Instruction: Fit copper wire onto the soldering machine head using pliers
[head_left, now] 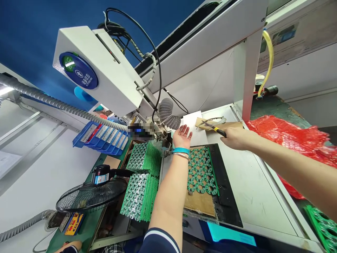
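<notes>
My left hand (pixel 182 136) is raised beside the grey flexible duct (pixel 170 114), palm up with its fingers apart and nothing in it; a blue band circles the wrist. My right hand (pixel 233 138) is closed round the black and yellow handle of a thin tool (pixel 216 130), whose tip lies over brown cardboard (pixel 233 125). Between my forearms, a green circuit board panel (pixel 201 170) with round cutouts lies on a black plate (pixel 229 198). Two stacks of green boards (pixel 135 195) stand left of my left forearm.
A black fan (pixel 92 195) and blue bins (pixel 105 138) are at the left. The white machine head (pixel 97 70) hangs above. Red plastic wrap (pixel 292 135) and more green boards (pixel 322 228) lie at the right. Another person's hand (pixel 75 245) shows at the bottom left.
</notes>
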Tool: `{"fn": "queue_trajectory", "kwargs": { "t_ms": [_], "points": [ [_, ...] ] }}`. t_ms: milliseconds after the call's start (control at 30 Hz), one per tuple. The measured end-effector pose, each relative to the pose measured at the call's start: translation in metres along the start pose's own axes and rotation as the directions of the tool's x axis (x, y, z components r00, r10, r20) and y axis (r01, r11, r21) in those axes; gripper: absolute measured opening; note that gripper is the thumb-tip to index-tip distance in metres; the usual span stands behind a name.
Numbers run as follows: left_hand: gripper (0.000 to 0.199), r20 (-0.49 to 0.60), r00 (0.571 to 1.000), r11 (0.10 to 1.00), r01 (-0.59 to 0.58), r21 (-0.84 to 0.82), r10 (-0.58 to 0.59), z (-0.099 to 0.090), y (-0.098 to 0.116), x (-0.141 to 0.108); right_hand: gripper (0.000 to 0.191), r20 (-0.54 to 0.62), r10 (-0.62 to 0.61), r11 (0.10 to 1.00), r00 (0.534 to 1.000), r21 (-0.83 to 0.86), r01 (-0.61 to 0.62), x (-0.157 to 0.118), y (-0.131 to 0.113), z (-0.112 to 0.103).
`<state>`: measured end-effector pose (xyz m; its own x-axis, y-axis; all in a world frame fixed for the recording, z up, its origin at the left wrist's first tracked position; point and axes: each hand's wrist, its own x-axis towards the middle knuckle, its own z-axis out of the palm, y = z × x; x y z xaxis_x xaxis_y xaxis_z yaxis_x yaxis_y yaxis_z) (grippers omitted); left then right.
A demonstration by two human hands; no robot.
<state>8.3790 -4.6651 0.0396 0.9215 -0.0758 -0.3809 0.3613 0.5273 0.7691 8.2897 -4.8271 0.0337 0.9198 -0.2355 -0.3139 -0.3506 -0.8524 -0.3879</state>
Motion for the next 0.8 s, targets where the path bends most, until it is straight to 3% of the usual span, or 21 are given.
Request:
{"fn": "queue_trajectory", "kwargs": {
  "t_ms": [133,267,433,533,667,800],
  "points": [
    [0.028,0.038,0.999,1.0,0.02,0.004,-0.02,-0.005,0.003,-0.005,0.033,-0.104,0.091,0.994,0.99,-0.047,-0.096,-0.001,0.014,0.01],
    [0.016,-0.105,0.994,0.999,0.04,0.021,-0.038,-0.009,0.007,-0.006,0.034,-0.131,0.136,0.985,0.982,-0.086,-0.148,-0.002,0.026,0.031],
    [0.012,-0.168,0.986,1.0,0.006,0.029,-0.001,-0.008,0.01,-0.015,0.044,-0.15,0.101,0.983,0.984,-0.136,-0.121,-0.002,0.036,0.055],
    [0.014,-0.154,0.988,0.999,0.013,0.045,-0.006,-0.013,0.014,-0.032,0.053,-0.146,0.075,0.983,0.986,-0.156,-0.098,-0.01,0.035,0.051],
    [0.008,-0.086,0.995,0.995,-0.038,0.087,0.046,-0.035,0.018,-0.063,0.039,-0.31,-0.001,0.998,0.951,-0.063,-0.019,-0.029,0.011,0.03],
    [0.008,-0.026,0.99,0.974,-0.13,0.185,0.137,-0.068,0.02,-0.094,0.018,-0.348,-0.242,0.93,0.906,0.183,0.319,-0.023,-0.043,0.018]
  ]
}}
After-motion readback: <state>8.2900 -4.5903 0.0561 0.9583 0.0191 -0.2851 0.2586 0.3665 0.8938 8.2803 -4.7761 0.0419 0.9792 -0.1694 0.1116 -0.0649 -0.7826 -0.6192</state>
